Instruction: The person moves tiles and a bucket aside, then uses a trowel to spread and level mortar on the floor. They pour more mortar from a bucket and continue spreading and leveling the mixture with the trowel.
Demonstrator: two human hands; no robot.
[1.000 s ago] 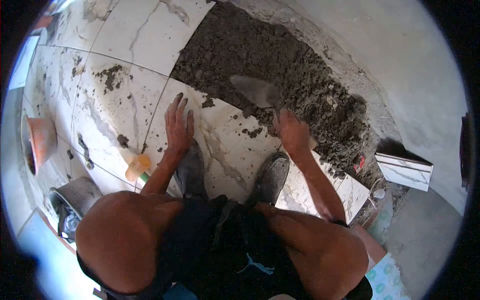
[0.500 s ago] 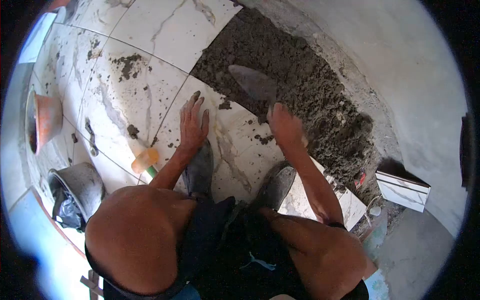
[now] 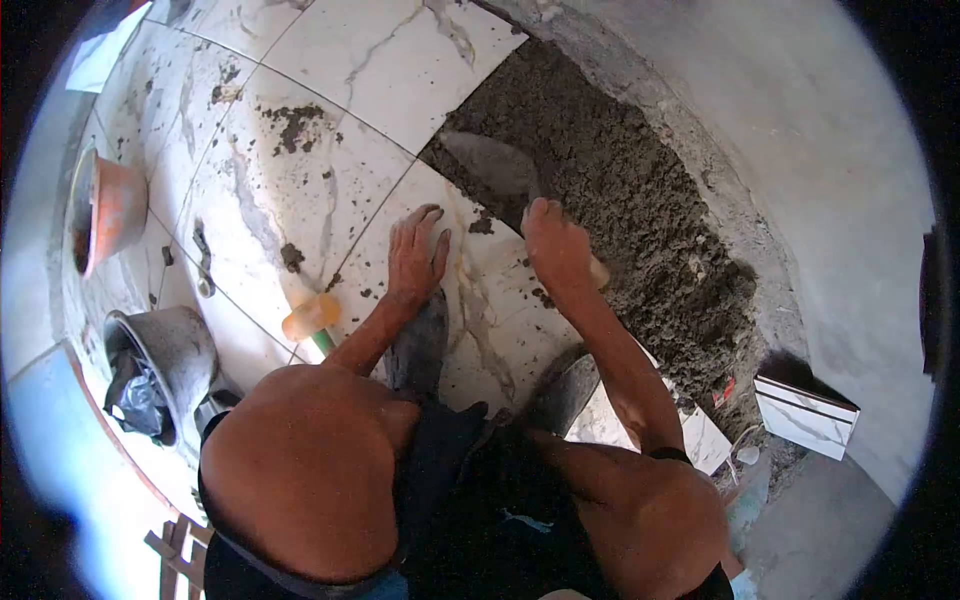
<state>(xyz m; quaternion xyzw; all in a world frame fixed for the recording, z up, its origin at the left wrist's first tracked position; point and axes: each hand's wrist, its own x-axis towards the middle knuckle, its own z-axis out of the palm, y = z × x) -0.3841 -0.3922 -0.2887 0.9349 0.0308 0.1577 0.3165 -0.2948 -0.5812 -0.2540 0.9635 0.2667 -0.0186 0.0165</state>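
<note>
My right hand [image 3: 558,245] is wrapped round the handle of a pointed trowel [image 3: 490,163]. The trowel's mortar-smeared blade lies over the grey mortar bed [image 3: 640,215], close along the edge of the laid tile [image 3: 345,150]. Over a white marbled tile beside that bed, my left hand [image 3: 412,262] is held palm down with its fingers stretched out and nothing in it. It is just ahead of my dark shoe [image 3: 418,345]. A mallet with a yellowish head [image 3: 311,318] and green handle lies left of my left forearm.
On the left stand an orange bucket [image 3: 118,208] and a grey bucket [image 3: 185,350] with a black plastic bag [image 3: 138,395]. A small metal tool [image 3: 203,258] rests on the tiles near them. Mortar crumbs dot the tiles. The wall [image 3: 800,180] bounds the right, with a cut tile [image 3: 806,412] against it.
The trowel blade has moved left across the mortar, nearer the tile edge and corner. My left hand keeps about the same place over the tile. The whole view has shifted slightly.
</note>
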